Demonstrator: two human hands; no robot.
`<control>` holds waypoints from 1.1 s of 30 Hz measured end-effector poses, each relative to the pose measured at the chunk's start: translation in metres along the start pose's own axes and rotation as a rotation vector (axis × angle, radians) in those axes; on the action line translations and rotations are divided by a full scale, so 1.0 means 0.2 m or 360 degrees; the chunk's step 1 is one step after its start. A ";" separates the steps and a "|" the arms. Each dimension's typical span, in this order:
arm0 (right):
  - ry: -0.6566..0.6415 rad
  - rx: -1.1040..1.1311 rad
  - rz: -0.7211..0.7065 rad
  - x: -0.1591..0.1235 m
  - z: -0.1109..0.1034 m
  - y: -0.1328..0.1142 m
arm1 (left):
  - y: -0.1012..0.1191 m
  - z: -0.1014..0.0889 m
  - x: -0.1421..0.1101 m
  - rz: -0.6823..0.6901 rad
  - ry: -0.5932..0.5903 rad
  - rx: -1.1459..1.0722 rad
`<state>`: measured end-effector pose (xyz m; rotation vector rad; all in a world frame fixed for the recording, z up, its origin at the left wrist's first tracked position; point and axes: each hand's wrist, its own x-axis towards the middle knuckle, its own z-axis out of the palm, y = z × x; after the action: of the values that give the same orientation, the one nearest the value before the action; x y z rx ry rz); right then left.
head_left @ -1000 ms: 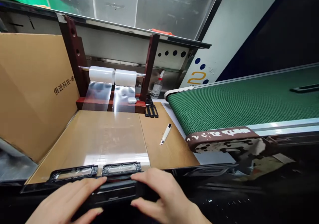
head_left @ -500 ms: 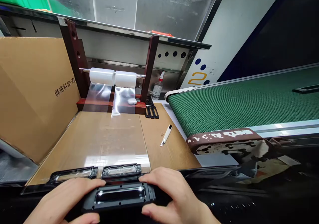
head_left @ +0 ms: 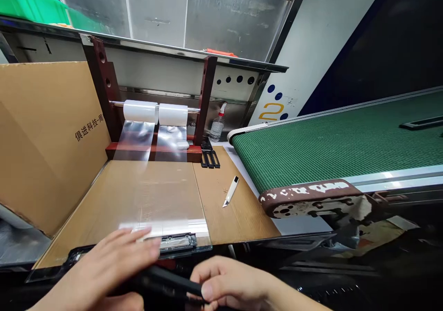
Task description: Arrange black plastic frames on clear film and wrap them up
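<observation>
Probably to steady it, the right hand (head_left: pixel 233 281) is pinching a long, black, plastic-looking part (head_left: pixel 173 279) by one end between its fingers, just beside the left hand (head_left: pixel 116 265), whose grip is not showing clearly.

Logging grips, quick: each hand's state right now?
Left hand: cannot tell whether it grips the black part.
Right hand: closed, holding the black part's end.

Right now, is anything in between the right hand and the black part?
Nothing visible: the right hand pinches one end of the black part. The left hand is close by; whether it touches is hidden.
</observation>
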<state>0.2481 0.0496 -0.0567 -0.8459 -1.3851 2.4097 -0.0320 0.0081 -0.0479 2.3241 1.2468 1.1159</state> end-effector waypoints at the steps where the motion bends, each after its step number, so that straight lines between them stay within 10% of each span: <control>1: 0.0104 -0.0102 -0.0093 0.00 -0.01 -0.02 | -0.03 0.02 0.04 -0.0292 0.0043 -0.0325; 6: 0.0973 -0.1203 -0.0740 0.05 -0.12 -0.16 | -0.23 0.14 0.32 -0.1279 0.0133 -0.1233; 11: 0.1038 -0.1749 -0.0860 0.17 -0.23 -0.14 | -0.27 0.18 0.42 -0.1568 -0.0251 -0.1530; 29: 0.0937 -0.1958 -0.0755 0.27 -0.28 -0.07 | -0.31 0.14 0.34 -0.1588 -0.0558 -0.1521; 33: 0.0950 -0.2036 -0.0763 0.26 -0.27 -0.07 | -0.30 0.13 0.31 -0.1405 -0.0339 -0.1143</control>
<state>0.2366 0.1203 -0.0851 -1.1065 -2.3659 0.6212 -0.0270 0.0964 -0.0677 1.1270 1.2815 0.7693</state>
